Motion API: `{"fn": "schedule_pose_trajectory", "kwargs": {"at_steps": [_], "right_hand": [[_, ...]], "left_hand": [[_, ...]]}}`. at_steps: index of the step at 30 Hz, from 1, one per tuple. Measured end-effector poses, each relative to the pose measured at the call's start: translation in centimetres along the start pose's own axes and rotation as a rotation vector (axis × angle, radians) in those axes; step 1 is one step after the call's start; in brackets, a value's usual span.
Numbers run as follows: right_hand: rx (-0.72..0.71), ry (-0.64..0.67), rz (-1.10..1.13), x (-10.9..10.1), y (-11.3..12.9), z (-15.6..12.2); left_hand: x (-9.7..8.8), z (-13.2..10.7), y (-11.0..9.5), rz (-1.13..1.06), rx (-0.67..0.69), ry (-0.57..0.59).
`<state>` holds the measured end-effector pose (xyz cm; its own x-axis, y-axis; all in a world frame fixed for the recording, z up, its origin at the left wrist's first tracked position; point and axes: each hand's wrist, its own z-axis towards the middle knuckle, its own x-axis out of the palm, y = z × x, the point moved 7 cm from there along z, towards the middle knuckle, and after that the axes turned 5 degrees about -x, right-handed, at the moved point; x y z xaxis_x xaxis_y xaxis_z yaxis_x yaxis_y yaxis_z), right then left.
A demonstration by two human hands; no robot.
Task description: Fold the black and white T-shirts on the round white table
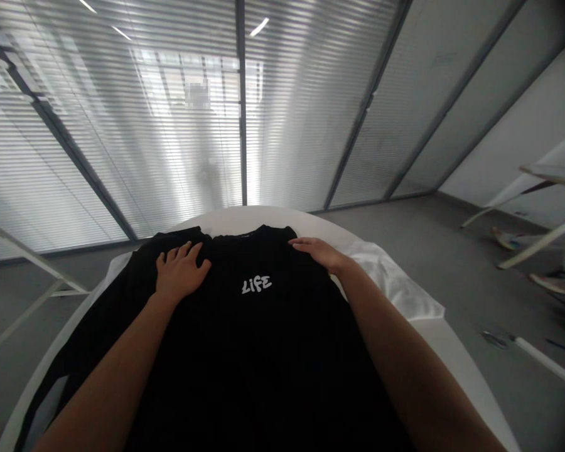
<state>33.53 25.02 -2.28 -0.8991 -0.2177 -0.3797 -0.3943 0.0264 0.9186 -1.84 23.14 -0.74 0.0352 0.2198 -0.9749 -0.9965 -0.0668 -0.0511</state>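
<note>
1. The left hand (182,272) lies flat on the black T-shirt (263,358), in the upper middle of the frame, left of the collar. Its fingers are spread wide and the palm is down. I cannot see that it pinches the cloth.
2. The right hand (320,254) lies on the shirt's other shoulder, right of the collar. Its fingers stay narrow and close together, and they point to the collar. It also seems to hold nothing.
3. The T-shirt lies spread on a round white table (263,217), with the collar toward the far edge. Its lower part goes out of the frame at the bottom. A white print (257,284) with the word "LIFE" is on the chest, between the two hands.
4. A white cloth (393,282) lies under the shirt and comes out at the right side of it, just beside the right hand.
5. Behind the table, at the top of the frame, is a glass wall with closed blinds (122,125).
6. On the grey floor (456,263), at the lower right, lies a white rod (546,363). Above it, at the right edge, stands a white frame (532,233).
</note>
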Motion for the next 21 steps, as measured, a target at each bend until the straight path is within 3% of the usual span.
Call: {"fn": "schedule_pose_trajectory", "kwargs": {"at_steps": [9, 16, 21], "right_hand": [[-0.022, -0.073, 0.335, -1.1, 0.6, -0.6], [0.091, -0.138, 0.238, -1.1, 0.1, -0.3], [0.023, -0.14, 0.073, -0.6, 2.4, -0.5]], "left_hand": [[0.1, 0.0, 0.1, -0.014, 0.004, 0.011], [0.0, 0.0, 0.1, -0.019, 0.005, 0.006], [0.1, 0.2, 0.1, -0.029, 0.002, 0.019]]}}
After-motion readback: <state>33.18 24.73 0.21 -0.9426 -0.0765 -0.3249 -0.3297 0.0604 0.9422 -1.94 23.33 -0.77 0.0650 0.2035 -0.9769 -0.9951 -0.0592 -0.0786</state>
